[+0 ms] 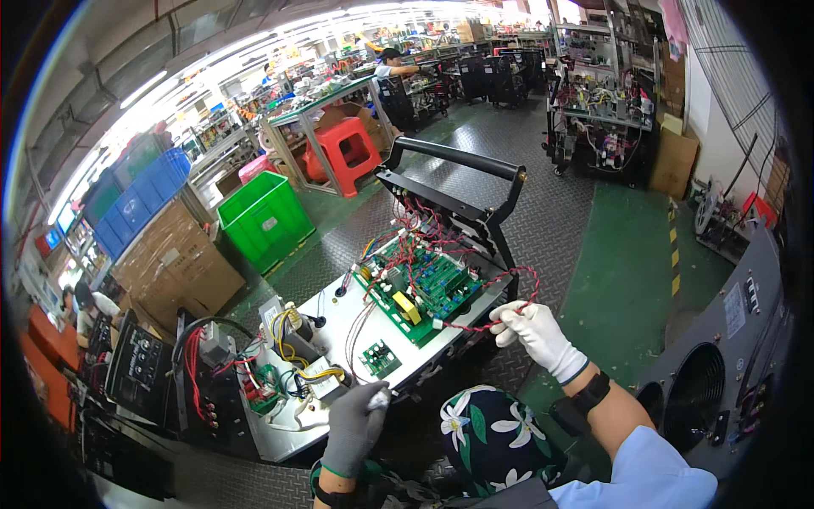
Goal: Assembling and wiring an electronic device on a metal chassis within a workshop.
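A red-and-black twisted wire is pinched in my right hand, which wears a white glove. The wire loops up above my fingers, and a white plug on its end hangs by the edge of a large green circuit board. My left hand, in a grey glove, is closed at the near edge of the white metal chassis; a small whitish bit shows at its fingertips, too small to name. Just beyond that hand lies a small green circuit board. More twisted red wires tangle over the large board.
A transformer with yellow wires stands on the chassis's left part. The black handle frame rises at its far end. Beyond are a green crate, a red stool and cardboard boxes. A dark machine housing stands on the right.
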Demonstrator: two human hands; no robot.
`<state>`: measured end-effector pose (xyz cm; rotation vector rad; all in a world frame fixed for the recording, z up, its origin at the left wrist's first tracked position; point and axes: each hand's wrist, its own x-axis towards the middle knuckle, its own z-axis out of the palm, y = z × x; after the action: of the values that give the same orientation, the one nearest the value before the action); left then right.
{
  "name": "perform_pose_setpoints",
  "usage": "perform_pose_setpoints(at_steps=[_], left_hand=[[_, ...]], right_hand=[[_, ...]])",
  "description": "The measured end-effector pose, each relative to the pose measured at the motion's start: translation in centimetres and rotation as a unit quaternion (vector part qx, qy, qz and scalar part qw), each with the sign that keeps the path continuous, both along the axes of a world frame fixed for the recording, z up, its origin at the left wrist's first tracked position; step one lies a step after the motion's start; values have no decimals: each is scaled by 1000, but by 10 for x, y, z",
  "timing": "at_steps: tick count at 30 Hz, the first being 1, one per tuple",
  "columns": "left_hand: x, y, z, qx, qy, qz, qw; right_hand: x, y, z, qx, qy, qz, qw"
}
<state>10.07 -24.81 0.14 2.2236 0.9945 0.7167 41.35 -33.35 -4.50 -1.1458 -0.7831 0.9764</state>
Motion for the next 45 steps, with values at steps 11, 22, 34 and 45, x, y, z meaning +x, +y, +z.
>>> perform_pose_setpoints(at_steps=[11, 22, 34, 45], left_hand=[[77, 75, 30, 120, 156, 55, 979], [97, 112, 10, 65, 341, 25, 937], [-4, 90, 56, 193, 182, 202, 943], [-17, 42, -6, -185, -355, 100, 911]], right_hand=[[-38, 59, -21, -20, -88, 33, 995], [-59, 72, -14, -31, 85, 93, 992], [-64, 22, 37, 68, -278, 82, 955], [-154, 116, 83, 189, -472, 297, 808]])
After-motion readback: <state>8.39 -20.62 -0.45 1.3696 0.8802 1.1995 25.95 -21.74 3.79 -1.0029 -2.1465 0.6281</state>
